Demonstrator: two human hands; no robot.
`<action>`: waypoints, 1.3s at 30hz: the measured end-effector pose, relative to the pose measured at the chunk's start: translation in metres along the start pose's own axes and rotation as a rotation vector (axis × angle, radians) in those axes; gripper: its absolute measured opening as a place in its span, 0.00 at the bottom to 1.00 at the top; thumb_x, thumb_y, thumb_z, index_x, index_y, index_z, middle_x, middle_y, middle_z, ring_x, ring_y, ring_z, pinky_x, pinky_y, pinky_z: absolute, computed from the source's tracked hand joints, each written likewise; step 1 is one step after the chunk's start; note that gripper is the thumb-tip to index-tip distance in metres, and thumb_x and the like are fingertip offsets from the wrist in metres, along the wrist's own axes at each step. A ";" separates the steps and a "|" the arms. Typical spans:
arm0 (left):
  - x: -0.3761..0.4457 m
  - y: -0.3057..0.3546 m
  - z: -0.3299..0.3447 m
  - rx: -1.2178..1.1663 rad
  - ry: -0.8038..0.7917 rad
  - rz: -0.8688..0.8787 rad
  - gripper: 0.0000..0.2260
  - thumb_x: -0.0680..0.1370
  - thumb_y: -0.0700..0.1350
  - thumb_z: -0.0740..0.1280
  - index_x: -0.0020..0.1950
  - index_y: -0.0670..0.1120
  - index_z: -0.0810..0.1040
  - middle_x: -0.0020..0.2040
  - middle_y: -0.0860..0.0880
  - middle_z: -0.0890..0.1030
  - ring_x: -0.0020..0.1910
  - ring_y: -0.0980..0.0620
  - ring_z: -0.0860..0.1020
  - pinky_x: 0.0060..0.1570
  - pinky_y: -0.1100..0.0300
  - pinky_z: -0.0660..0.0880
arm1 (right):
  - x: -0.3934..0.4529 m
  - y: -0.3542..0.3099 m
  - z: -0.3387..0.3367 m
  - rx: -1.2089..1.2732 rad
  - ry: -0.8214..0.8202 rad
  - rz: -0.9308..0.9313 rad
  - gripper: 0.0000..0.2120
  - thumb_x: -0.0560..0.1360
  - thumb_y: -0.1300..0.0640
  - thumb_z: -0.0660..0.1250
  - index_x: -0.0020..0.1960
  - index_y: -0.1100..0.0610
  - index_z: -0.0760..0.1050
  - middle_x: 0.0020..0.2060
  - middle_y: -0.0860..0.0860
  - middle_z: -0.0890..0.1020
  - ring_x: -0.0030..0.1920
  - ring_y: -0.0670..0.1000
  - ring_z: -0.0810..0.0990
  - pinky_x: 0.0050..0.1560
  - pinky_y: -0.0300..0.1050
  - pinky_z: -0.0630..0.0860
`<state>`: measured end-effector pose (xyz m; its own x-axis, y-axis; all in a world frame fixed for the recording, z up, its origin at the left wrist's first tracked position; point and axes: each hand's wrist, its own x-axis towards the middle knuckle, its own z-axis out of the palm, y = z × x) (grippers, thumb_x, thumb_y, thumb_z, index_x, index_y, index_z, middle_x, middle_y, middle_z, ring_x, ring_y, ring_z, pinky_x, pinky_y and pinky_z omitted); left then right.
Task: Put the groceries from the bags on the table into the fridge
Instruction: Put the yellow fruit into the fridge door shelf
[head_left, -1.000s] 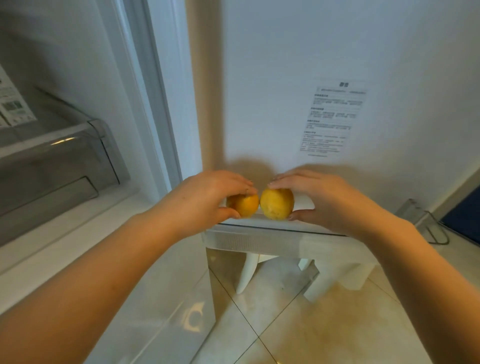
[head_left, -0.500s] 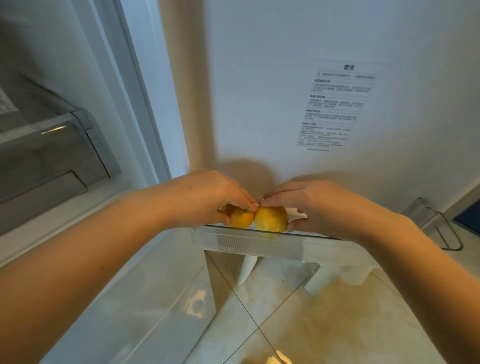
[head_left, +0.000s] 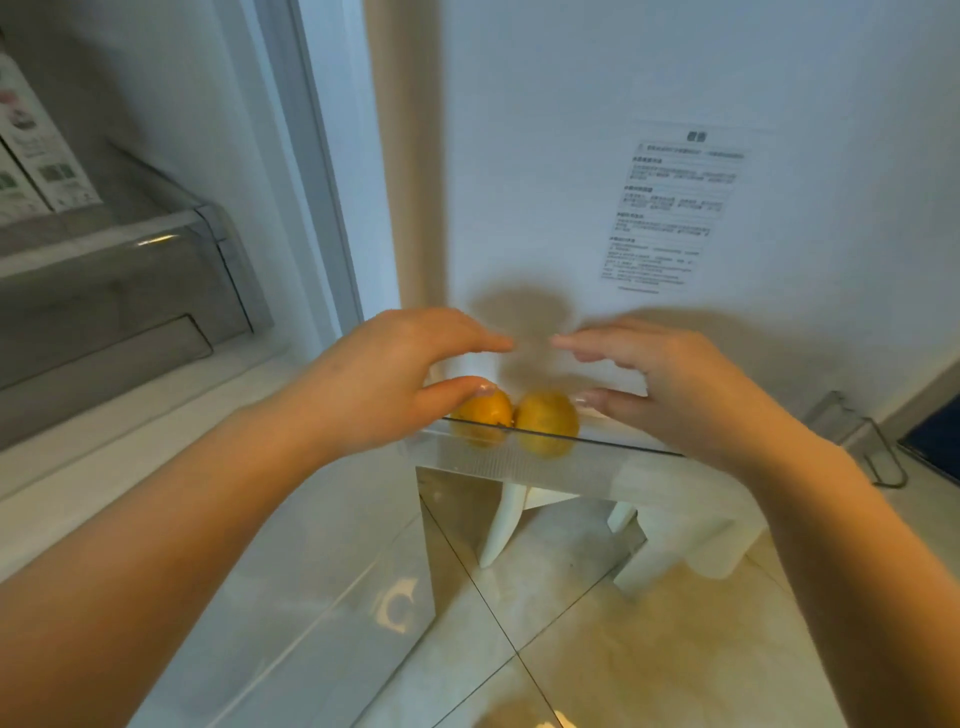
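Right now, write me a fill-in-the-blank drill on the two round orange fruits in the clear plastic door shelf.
1. The two round orange fruits sit side by side in the clear plastic ____ shelf.
2. The left hand and right hand are both ____.
3. The white printed label hangs ____ the fruits.

Missing: door; open; above

A single head-worn wide-angle view looks forward and down, close over a clear fridge door shelf (head_left: 545, 462). The fridge interior sits at left, the inner door panel (head_left: 649, 78) ahead, tiled floor (head_left: 597, 649) below.
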<state>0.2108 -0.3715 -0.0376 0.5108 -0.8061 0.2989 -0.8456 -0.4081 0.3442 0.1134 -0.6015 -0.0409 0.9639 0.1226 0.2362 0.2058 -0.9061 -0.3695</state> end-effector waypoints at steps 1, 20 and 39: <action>-0.007 0.004 0.000 -0.021 0.055 -0.012 0.16 0.76 0.54 0.65 0.64 0.59 0.74 0.59 0.61 0.76 0.57 0.63 0.72 0.56 0.67 0.67 | -0.006 -0.006 -0.001 0.031 0.045 0.022 0.22 0.73 0.49 0.68 0.65 0.40 0.70 0.57 0.38 0.75 0.54 0.32 0.71 0.56 0.26 0.66; -0.125 0.118 0.134 -0.273 -0.092 0.156 0.17 0.75 0.53 0.63 0.62 0.50 0.77 0.55 0.54 0.79 0.54 0.59 0.75 0.55 0.64 0.73 | -0.259 -0.078 0.075 0.141 0.189 0.476 0.23 0.70 0.47 0.67 0.65 0.46 0.72 0.62 0.43 0.75 0.60 0.39 0.71 0.60 0.34 0.69; -0.033 0.375 0.334 -0.282 -0.424 0.137 0.17 0.76 0.51 0.67 0.65 0.54 0.74 0.55 0.59 0.77 0.54 0.61 0.74 0.54 0.60 0.73 | -0.544 0.097 0.009 0.138 0.131 0.939 0.24 0.72 0.49 0.69 0.67 0.45 0.69 0.64 0.42 0.72 0.62 0.43 0.71 0.57 0.33 0.64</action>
<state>-0.1748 -0.6406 -0.2157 0.2408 -0.9705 -0.0085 -0.7960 -0.2025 0.5705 -0.3895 -0.7521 -0.2129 0.7209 -0.6835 -0.1148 -0.6152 -0.5547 -0.5603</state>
